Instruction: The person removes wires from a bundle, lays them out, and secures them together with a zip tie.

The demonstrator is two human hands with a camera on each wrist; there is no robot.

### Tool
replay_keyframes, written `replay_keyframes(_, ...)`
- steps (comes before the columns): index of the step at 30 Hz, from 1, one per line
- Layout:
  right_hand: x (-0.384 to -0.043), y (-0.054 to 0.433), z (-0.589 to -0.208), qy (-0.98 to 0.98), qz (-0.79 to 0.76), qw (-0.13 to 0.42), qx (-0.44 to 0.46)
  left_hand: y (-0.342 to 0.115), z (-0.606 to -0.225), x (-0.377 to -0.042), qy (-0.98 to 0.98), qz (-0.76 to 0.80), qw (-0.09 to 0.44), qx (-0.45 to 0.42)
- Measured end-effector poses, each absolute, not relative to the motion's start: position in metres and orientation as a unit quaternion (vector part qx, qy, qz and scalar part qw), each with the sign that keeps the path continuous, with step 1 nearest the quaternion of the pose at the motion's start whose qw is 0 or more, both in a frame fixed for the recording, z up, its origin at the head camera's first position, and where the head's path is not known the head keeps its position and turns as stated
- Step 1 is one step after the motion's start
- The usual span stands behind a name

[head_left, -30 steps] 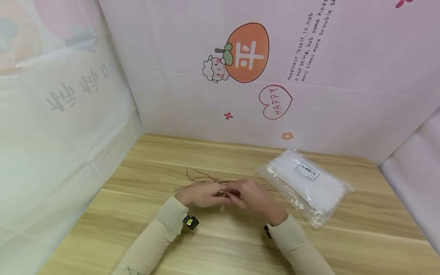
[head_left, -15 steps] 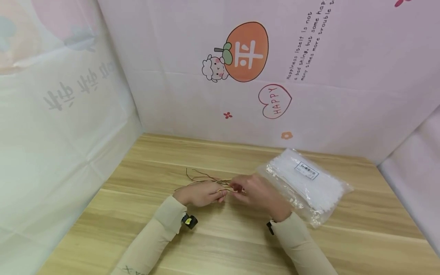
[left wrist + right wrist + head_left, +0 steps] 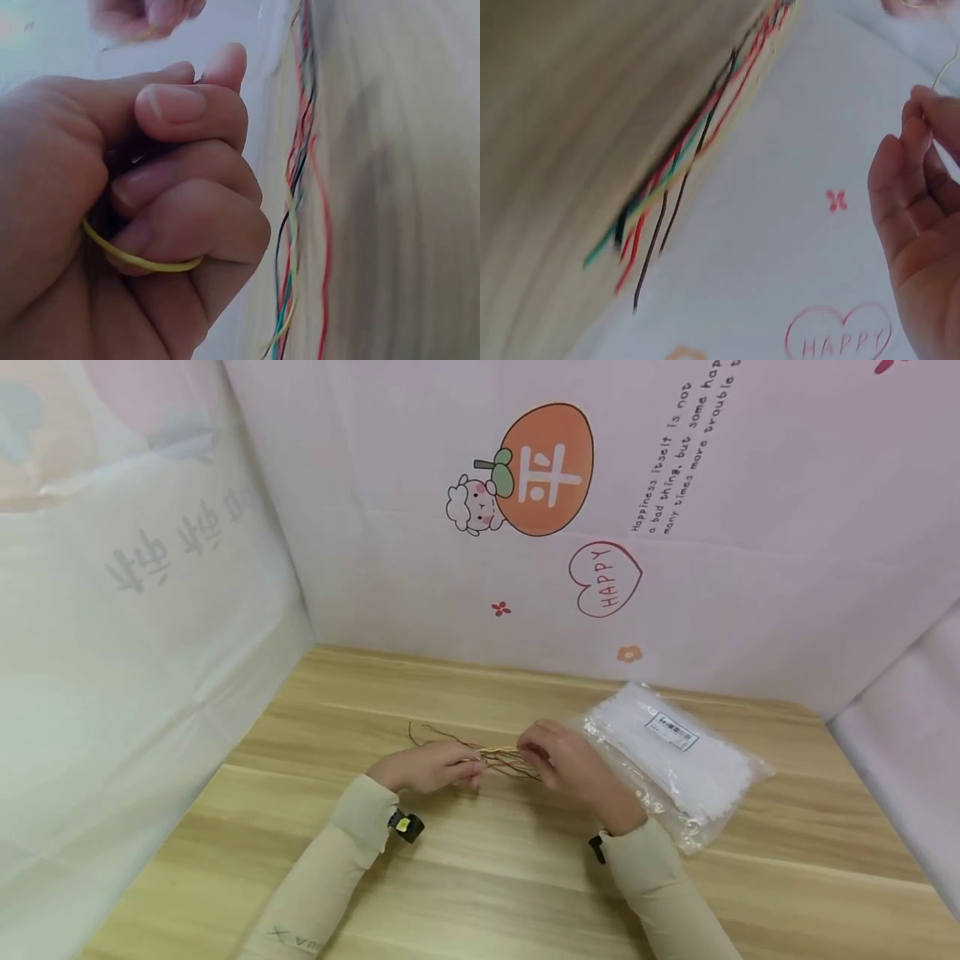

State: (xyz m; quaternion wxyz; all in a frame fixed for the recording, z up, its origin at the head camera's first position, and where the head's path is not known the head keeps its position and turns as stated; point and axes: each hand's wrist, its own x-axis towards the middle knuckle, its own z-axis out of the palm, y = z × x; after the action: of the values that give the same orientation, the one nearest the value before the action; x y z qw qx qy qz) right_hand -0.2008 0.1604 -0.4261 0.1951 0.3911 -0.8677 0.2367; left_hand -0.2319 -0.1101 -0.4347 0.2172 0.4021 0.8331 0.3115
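Note:
My left hand (image 3: 433,767) curls its fingers round a yellow wire (image 3: 142,262), which loops out between finger and palm in the left wrist view. To its right, my right hand (image 3: 573,768) pinches a thin yellowish wire (image 3: 946,66) between thumb and fingertips, raised off the table. Below and between the hands lies a loose bundle of wires (image 3: 301,150) in red, black, green and yellow. In the right wrist view the bundle's loose ends (image 3: 637,259) fan out over the wood. The part of the yellow wire inside my left fist is hidden.
A clear plastic bag (image 3: 675,760) of white strips with a barcode label lies right of my right hand. The wood-grain table (image 3: 480,877) meets a printed cloth backdrop (image 3: 390,568) behind and at both sides.
Both hands have lifted away from the bundle, the left slightly up and left, the right up and to the right. The gap between them has widened, showing more of the wires.

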Motion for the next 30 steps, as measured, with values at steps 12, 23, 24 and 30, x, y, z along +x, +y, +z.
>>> replay_keyframes(12,-0.209,0.193,-0.417,-0.913,0.194,0.133,0.333,-0.139,-0.43,-0.244,0.827,0.349,0.192,0.396)
replay_keyframes(23,-0.212,0.209,-0.416,-0.92,0.23,0.094,0.304,-0.151,-0.423,-0.248,0.824,0.363,0.22,0.375)
replay_keyframes(24,-0.212,0.21,-0.416,-0.919,0.233,0.093,0.304,-0.151,-0.423,-0.249,0.823,0.365,0.222,0.374)
replay_keyframes(30,-0.215,0.212,-0.418,-0.912,0.241,0.1,0.317,-0.159,-0.422,-0.25,0.82,0.373,0.223,0.372)
